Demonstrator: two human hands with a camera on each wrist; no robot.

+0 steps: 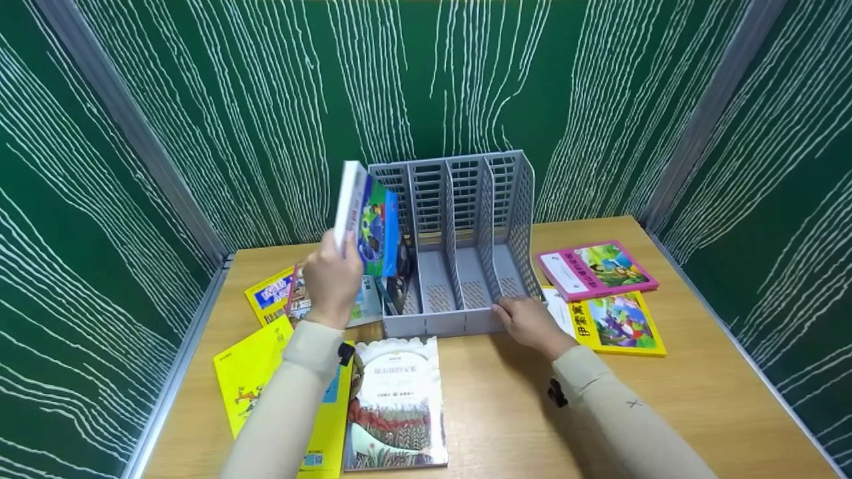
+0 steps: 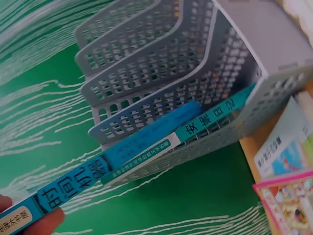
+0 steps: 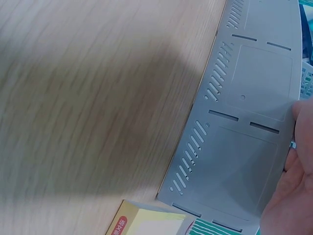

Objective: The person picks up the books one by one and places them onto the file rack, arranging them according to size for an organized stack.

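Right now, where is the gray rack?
In the head view, the gray rack stands centrally, left of the pink book, its front edge held by the right hand.

Left fingers (image 1: 328,247) grip, raised; right fingers (image 1: 509,308) grip lower.

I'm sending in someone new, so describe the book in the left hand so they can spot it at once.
On the table stands a grey rack with four slots. At its left end, the left hand holds up a book with a blue spine and a colourful picture cover. It alone is held in a hand; the teal book beside it sits in the rack.
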